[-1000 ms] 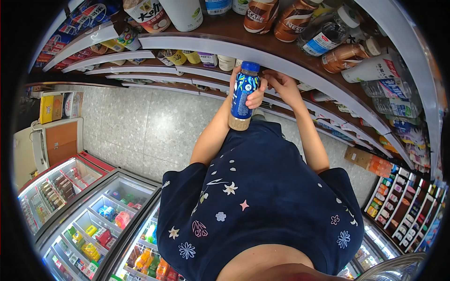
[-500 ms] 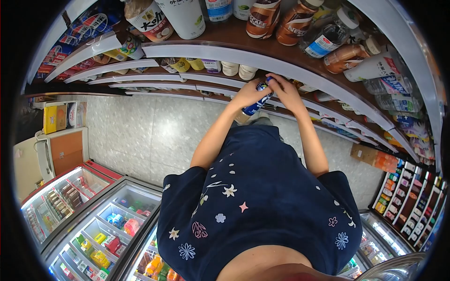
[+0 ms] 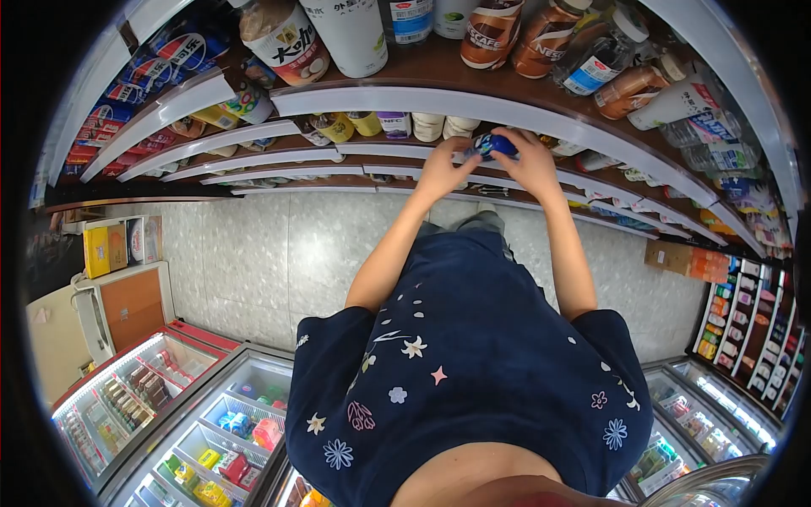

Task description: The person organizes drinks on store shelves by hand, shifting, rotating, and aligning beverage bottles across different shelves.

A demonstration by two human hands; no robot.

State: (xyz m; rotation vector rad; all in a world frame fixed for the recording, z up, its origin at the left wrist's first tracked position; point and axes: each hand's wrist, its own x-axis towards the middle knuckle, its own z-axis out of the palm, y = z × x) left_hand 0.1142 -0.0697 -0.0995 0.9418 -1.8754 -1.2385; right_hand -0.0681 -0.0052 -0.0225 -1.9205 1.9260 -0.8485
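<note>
A bottle with a dark blue label (image 3: 494,145) lies nearly sideways between my hands, in front of the lower shelves. My left hand (image 3: 443,171) is closed around its left end. Curled over the other end, my right hand (image 3: 532,165) hides the tip of the bottle. Both thumbs rest on the near side of the label. Just beyond my hands, pale bottles (image 3: 428,126) stand on a shelf beside a purple NFC carton (image 3: 394,124).
Brown coffee bottles (image 3: 490,34) and a large white bottle (image 3: 345,38) line the upper shelf, whose pale front edge (image 3: 422,103) curves above my hands. Chest freezers (image 3: 228,406) stand behind me at both sides. A cardboard box (image 3: 667,257) sits on the floor at right.
The bottle has turned from a steep slant to nearly sideways and risen toward the shelf. My hands moved with it, the right one shifting to its right end. The view tilted slightly.
</note>
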